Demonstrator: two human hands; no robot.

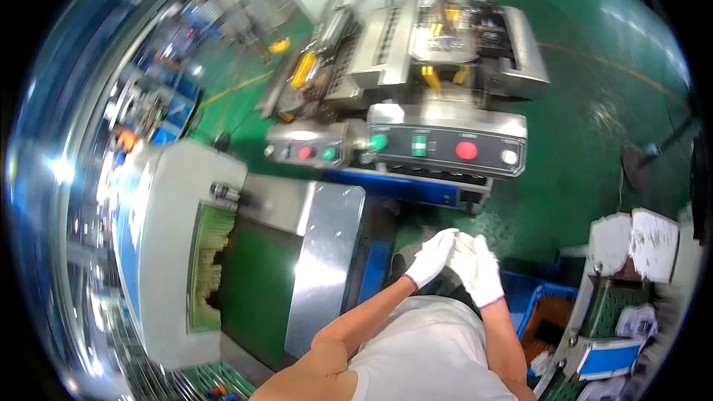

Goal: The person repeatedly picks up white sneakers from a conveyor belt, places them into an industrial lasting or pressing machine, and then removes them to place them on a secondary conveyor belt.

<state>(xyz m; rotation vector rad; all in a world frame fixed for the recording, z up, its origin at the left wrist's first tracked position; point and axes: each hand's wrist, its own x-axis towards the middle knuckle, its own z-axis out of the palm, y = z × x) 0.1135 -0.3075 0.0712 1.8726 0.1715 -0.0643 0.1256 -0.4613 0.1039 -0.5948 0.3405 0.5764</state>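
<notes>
My left hand (431,260), in a white knitted glove, is in front of my body with its fingers stretched up and toward the right. Against it leans my right hand (477,271), also gloved in white, its fingers pointing up and slightly apart. The two hands meet at the fingertips, and no object shows between them. Beyond them stands a metal machine with a control panel (449,147) that carries green, red and white buttons. Both hands are apart from this panel. Some motion blur softens the finger outlines.
A shiny metal plate (327,267) lies left of me, beside a pale machine housing (174,252). A second, smaller button panel (308,145) is left of the first. At my right are a blue crate (529,310) and a rack with trays (613,349). The floor (587,111) is green.
</notes>
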